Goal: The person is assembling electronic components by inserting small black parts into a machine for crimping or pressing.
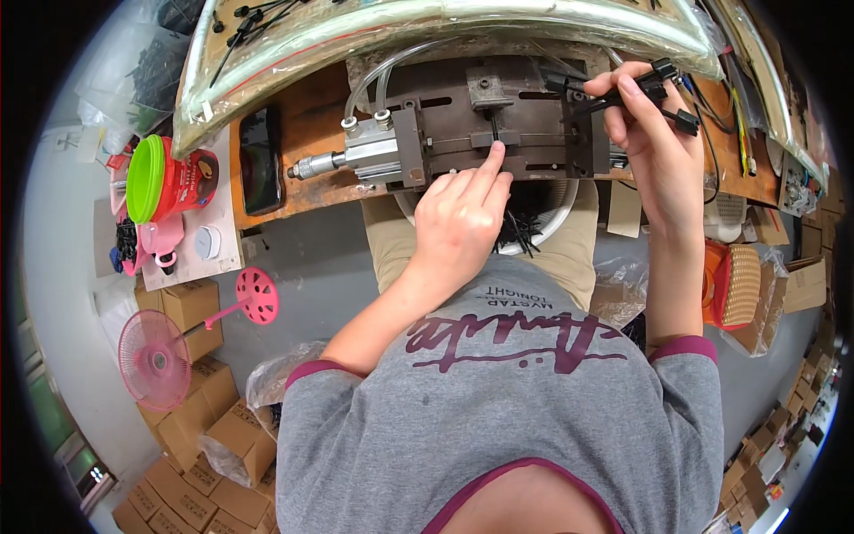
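Note:
My left hand (458, 222) reaches over the near edge of a dark metal fixture (454, 116). Its index finger is stretched out, and the tip touches a thin black part (496, 129) in the middle of the fixture. The other fingers bend loosely, and I see nothing held in them. Raised above the fixture's right end, my right hand (654, 133) is closed on several black plastic parts (658, 89) with slim stems and blocky ends. An air cylinder (372, 149) with clear tubes is joined to the fixture's left side.
A phone (261, 160) lies on the wooden bench left of the fixture. Beyond it stand a red and green bucket (169, 178) and a pink fan (156, 359). A white tub (560, 209) with black pieces (519, 233) sits below the bench edge. Cardboard boxes (205, 400) fill the lower left.

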{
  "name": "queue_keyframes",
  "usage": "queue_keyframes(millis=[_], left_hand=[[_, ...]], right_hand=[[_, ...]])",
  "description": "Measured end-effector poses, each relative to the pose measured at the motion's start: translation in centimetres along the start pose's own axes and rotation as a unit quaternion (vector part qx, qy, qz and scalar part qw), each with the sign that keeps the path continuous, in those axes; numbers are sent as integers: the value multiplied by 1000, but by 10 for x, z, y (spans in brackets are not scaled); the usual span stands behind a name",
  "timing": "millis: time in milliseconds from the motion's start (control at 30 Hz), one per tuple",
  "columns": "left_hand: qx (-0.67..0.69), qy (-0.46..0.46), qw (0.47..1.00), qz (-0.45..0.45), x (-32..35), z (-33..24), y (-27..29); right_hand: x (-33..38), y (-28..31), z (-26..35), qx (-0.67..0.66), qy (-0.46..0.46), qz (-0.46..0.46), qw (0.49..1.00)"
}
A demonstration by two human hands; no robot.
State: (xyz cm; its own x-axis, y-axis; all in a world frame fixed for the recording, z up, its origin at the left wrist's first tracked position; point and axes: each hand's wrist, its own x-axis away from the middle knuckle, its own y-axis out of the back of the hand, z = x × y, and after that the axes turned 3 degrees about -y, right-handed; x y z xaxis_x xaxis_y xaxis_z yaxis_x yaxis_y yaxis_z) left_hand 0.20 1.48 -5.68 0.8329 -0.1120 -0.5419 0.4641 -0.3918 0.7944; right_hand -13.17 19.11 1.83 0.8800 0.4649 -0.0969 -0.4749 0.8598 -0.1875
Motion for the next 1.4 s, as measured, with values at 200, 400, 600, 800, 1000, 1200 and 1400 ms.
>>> queue_keyframes(millis=[200,400,600,800,1000,1200,1400], left_hand=[[4,8,1000,29,-7,4,2],[65,45,996,51,-8,6,10],[276,57,954,-97,-29,-6,42],[122,-121,984,-56,-29,5,56],[141,-144,978,-50,-23,7,55],[273,-77,959,22,-20,-1,65],[289,-57,956,16,-10,2,69]], right_hand=[[8,9,-4,-93,-93,28,991],[11,6,-12,-206,-192,69,957],[19,-6,-13,-229,-244,96,937],[15,-11,-15,-240,-256,125,928],[13,-12,-15,-228,-267,143,925],[12,-13,-14,-205,-258,130,935],[1,2,-16,-121,-123,28,985]])
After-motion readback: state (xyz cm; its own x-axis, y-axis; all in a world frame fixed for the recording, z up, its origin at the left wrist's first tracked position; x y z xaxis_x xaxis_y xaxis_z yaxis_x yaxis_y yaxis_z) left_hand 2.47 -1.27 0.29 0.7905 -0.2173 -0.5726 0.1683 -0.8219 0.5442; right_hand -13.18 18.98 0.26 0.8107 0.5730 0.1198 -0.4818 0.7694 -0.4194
